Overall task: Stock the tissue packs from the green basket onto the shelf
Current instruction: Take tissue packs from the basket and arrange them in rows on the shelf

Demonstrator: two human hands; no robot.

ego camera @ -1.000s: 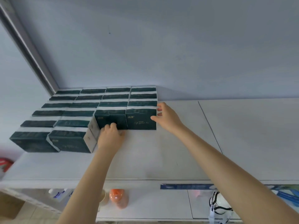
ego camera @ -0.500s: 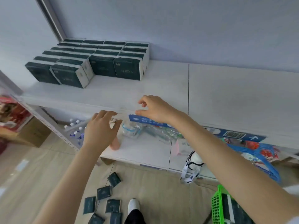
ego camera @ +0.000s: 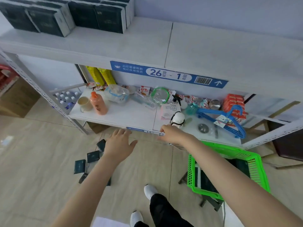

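Note:
Dark green tissue packs [ego camera: 85, 15] stand in rows at the left end of the white top shelf [ego camera: 213, 46]. The green basket [ego camera: 255, 166] sits low on the right, on a stool, with dark packs [ego camera: 208, 181] inside it. Several more packs [ego camera: 92, 156] lie scattered on the tiled floor. My left hand [ego camera: 118, 144] hovers open above the floor packs, holding nothing. My right hand [ego camera: 173, 135] is open too, in front of the lower shelf's edge, left of and above the basket.
The lower shelf [ego camera: 124, 115] holds an orange bottle [ego camera: 98, 104], a beige cup [ego camera: 84, 104], snack packets, a mask box, blue hangers [ego camera: 229, 118] and red boxes. A blue label strip [ego camera: 167, 74] runs along the top shelf's front. My white shoes [ego camera: 150, 191] stand on the floor.
Both hands have left the stacked packs on the top shelf and dropped below it, empty. My view has tilted down, and the basket and floor packs now show.

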